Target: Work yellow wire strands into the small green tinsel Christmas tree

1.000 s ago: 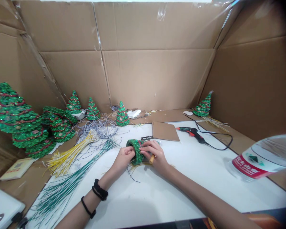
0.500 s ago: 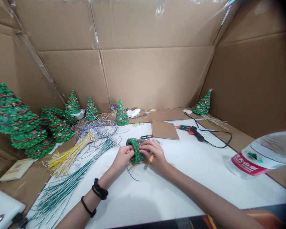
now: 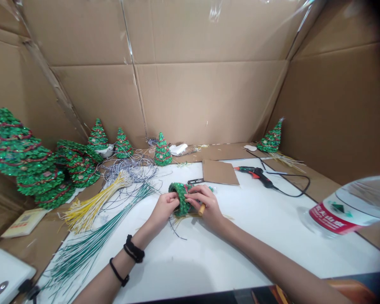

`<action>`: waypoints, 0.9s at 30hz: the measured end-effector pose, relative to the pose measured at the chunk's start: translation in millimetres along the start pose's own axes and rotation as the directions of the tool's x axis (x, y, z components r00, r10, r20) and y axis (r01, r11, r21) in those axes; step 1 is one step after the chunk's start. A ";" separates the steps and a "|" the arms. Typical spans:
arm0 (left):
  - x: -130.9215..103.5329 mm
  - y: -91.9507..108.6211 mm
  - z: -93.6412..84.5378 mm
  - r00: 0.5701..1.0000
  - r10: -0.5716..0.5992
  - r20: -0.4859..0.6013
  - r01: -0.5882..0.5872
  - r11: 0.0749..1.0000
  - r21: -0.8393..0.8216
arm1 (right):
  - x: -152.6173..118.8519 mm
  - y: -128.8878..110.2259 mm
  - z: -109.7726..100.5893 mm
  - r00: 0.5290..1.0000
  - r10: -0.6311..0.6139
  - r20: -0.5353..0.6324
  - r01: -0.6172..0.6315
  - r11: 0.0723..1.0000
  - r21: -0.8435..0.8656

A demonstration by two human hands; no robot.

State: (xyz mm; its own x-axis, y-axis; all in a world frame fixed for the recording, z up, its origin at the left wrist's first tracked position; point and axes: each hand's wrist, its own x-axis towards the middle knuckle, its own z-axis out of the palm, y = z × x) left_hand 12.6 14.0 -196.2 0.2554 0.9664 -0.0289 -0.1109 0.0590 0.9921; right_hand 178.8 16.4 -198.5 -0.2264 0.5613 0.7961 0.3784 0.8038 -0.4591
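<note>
A small green decorated Christmas tree (image 3: 184,204) lies on its side between my hands, its open hollow base turned to the left. My left hand (image 3: 166,207) is closed at the rim of that base, with the fingertips partly inside. With thumb and fingers my right hand (image 3: 207,202) grips the tree's side from the right. A short stick with a yellow-brown handle (image 3: 202,209) is also tucked in the right hand; its far end is hidden. Under the tree, a thin dark wire (image 3: 178,233) and some pale straw-like strands rest on the white board (image 3: 240,245).
Several finished trees (image 3: 28,156) stand at left and back. Yellow wires (image 3: 96,204), green wires (image 3: 104,232) and a tangled silver wire coil (image 3: 131,169) lie left. Behind my hands are a cardboard piece (image 3: 221,172) and a glue gun (image 3: 258,174) with cord. A water bottle (image 3: 351,207) lies right.
The whole view has shifted slightly. Both hands keep their hold on the tree, with hardly any visible movement.
</note>
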 end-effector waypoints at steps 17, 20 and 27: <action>3.6 -6.6 -2.7 1.000 -0.009 0.002 0.009 1.000 0.025 | 6.9 -0.3 -9.3 0.964 0.199 -0.178 -0.180 0.977 0.114; 3.5 -4.4 -3.5 1.000 0.020 0.011 -0.021 0.999 0.050 | 8.8 -2.7 -13.9 0.911 0.248 -0.330 -0.183 0.959 0.217; 0.0 6.0 -5.1 0.999 -0.033 0.042 0.030 0.997 0.072 | 11.8 -13.3 -21.2 0.896 0.425 -0.130 -0.313 0.811 0.495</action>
State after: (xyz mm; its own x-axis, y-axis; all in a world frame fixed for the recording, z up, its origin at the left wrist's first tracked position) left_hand 7.1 15.6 -190.9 0.2986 0.9527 -0.0561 -0.0342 0.0694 0.9970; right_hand 190.2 8.2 -174.6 0.0747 0.8190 0.5689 -0.0665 0.5733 -0.8166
